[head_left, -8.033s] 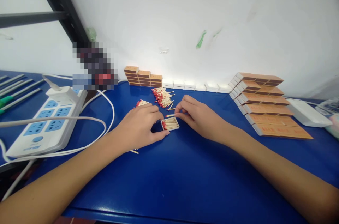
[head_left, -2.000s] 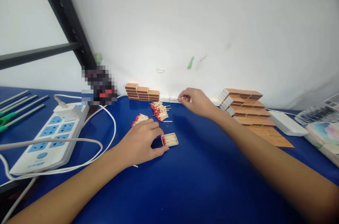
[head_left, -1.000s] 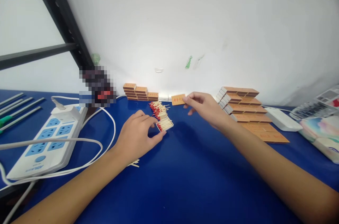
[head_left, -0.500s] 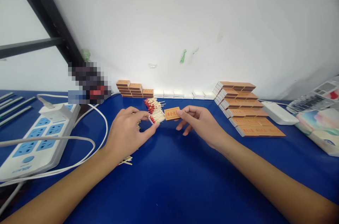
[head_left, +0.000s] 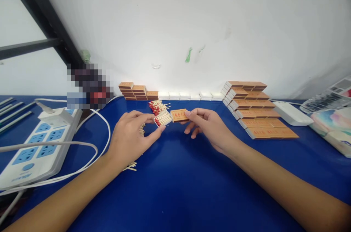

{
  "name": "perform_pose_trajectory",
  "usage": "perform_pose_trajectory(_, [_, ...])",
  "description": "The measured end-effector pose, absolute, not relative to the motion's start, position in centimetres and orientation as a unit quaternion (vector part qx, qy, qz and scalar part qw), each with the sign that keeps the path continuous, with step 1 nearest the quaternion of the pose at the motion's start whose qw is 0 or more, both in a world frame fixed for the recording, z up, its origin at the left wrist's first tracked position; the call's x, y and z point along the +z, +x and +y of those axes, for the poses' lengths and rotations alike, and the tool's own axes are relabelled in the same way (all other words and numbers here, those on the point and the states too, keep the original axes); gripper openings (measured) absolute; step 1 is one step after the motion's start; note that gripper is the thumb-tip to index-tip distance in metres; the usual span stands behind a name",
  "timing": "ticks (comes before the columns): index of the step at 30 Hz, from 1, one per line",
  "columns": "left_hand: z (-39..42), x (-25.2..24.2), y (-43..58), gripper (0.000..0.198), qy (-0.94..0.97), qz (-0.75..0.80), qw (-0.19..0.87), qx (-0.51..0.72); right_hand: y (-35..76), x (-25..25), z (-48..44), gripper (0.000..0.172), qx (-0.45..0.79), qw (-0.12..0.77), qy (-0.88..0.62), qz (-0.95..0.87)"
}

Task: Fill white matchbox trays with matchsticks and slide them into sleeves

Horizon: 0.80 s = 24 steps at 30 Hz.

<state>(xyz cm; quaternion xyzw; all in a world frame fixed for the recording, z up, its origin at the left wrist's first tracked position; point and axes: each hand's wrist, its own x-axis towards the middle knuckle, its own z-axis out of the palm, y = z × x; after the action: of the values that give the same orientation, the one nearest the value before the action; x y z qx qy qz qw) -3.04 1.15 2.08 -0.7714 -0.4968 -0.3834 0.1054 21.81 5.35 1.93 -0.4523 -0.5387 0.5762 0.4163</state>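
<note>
Between thumb and fingers, my left hand (head_left: pixel 135 129) grips a white matchbox tray (head_left: pixel 163 118) filled with red-tipped matches. My right hand (head_left: pixel 206 124) pinches an orange matchbox sleeve (head_left: pixel 179 115) with red lettering by its right end. The sleeve's left end is right beside the tray's right end; whether they touch I cannot tell. Behind the tray lies a heap of loose matches (head_left: pixel 157 107). More matches (head_left: pixel 131 166) lie under my left hand and wrist, partly hidden by them.
Stacked orange matchboxes stand along the wall at left (head_left: pixel 138 91) and, in stepped rows, at right (head_left: pixel 259 113). White trays (head_left: pixel 185 96) line the wall between them. A power strip (head_left: pixel 41 148) with looping white cables (head_left: pixel 109 129) is at left; a white adapter (head_left: pixel 292 113) and a tissue pack (head_left: pixel 334 128) are at right.
The sleeve has tilted so that its brown front side shows more. The tray has turned slightly in my left hand. Both hands keep their hold, and the camera view has shifted a little.
</note>
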Motion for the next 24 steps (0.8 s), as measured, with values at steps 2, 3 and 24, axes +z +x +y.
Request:
perform_pose_trajectory(2, [1.14,2.01,-3.06,0.023,-0.774,-0.491,0.104,-0.386,21.77,1.87,5.28,0.042,0.587,0.411,-0.448,-0.535])
perform_pose_trajectory(3, [1.13,1.98,-3.07,0.024,-0.778,-0.485,0.102,-0.387,21.74,1.84,5.22,0.042,0.591,0.408,-0.446,-0.533])
perform_pose_trajectory(24, [1.37,1.86,-3.59,0.030,-0.814,-0.408,0.073,-0.408,21.58,1.75,4.78,0.042,0.578,0.425,-0.418,-0.557])
